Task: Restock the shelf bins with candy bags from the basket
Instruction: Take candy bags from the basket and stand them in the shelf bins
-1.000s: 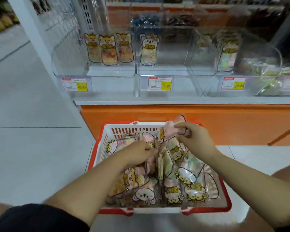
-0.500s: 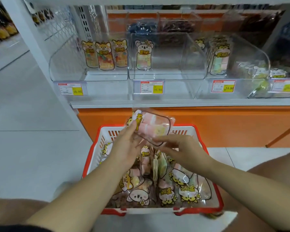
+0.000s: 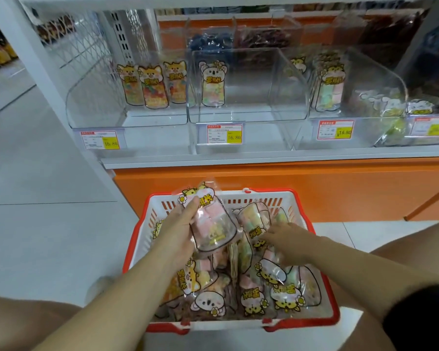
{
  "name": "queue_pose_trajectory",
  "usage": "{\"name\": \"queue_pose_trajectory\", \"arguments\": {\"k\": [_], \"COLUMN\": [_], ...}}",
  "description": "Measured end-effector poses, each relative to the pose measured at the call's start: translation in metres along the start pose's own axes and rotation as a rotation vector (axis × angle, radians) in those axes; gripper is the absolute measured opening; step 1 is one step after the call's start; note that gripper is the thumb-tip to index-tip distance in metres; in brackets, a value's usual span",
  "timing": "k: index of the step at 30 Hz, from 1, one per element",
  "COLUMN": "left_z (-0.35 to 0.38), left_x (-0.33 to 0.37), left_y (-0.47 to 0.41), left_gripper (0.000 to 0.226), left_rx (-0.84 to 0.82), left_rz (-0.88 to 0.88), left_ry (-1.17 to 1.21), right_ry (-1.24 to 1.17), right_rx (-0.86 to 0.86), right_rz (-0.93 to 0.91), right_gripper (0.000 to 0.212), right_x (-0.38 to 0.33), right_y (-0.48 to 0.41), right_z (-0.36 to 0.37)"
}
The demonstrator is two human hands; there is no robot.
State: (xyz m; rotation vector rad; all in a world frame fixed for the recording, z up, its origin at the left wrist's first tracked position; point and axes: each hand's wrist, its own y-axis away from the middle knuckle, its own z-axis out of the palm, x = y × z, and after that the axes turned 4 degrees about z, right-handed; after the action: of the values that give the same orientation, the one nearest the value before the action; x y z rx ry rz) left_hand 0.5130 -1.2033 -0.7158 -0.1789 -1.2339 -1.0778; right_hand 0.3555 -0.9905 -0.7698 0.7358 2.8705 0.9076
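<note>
The left hand (image 3: 179, 231) is raised, its forearm stretched forward from the lower left. Its thumb lies across the upper front of a candy bag (image 3: 213, 224) and its fingers are curled behind. The right hand (image 3: 287, 239) sits lower, just right of that grip, back upward and fingers angled down and leftward. They look loosely bent, but the fingertips are blurred.

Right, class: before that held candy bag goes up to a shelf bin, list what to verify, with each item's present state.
1. Left hand grips the candy bag: ok.
2. Candy bag lifted above the basket pile: ok.
3. Middle bin has room beside its koala bag: ok.
4. Right hand holds one of the loose bags: cannot tell.
5. Held bag's design matches that bin: cannot tell.
</note>
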Motion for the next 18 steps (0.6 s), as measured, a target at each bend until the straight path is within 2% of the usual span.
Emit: {"name": "queue_pose_trajectory", "arguments": {"k": [2, 4, 6, 8, 11, 13, 15, 18], "left_z": [-0.002, -0.005, -0.007, -0.004, 0.008, 0.021, 0.031, 0.037], "left_x": [-0.001, -0.003, -0.005, -0.004, -0.003, -0.003, -0.007, -0.01], "left_y": [0.001, 0.002, 0.003, 0.007, 0.014, 0.022, 0.026, 0.027], "left_gripper": [0.035, 0.023, 0.024, 0.024, 0.062, 0.067, 0.062, 0.061], "left_rx": [-0.012, -0.02, -0.013, -0.001, 0.009, -0.046, -0.074, -0.105], "left_rz": [-0.08, -0.12, -0.12, -0.095, -0.109, -0.146, -0.182, -0.187], "left_ry": [0.008, -0.044, -0.091, -0.139, -0.136, -0.091, -0.05, 0.043], "right_ry": [0.105, 0.091, -0.089, -0.332, -0.684, -0.829, -0.844, -0.719], "right_rx": [-0.002, -0.018, 0.048, 0.219, 0.526, 0.615, 0.65, 0.732], "right_rz": [0.04, 0.124, 0.221, 0.322, 0.383, 0.351, 0.302, 0.325], "right_gripper": [0.078, 0.068, 0.053, 0.046, 0.051, 0.051, 0.048, 0.048], "right_x": [0.0, 0.006, 0.016, 0.025, 0.015, -0.008, -0.03, -0.044], "right_y": [0.002, 0.007, 0.015, 0.025, 0.044, 0.054, 0.062, 0.068], "right_z": [-0.001, -0.009, -0.024, -0.045, -0.077, -0.094, -0.104, -0.107]}}
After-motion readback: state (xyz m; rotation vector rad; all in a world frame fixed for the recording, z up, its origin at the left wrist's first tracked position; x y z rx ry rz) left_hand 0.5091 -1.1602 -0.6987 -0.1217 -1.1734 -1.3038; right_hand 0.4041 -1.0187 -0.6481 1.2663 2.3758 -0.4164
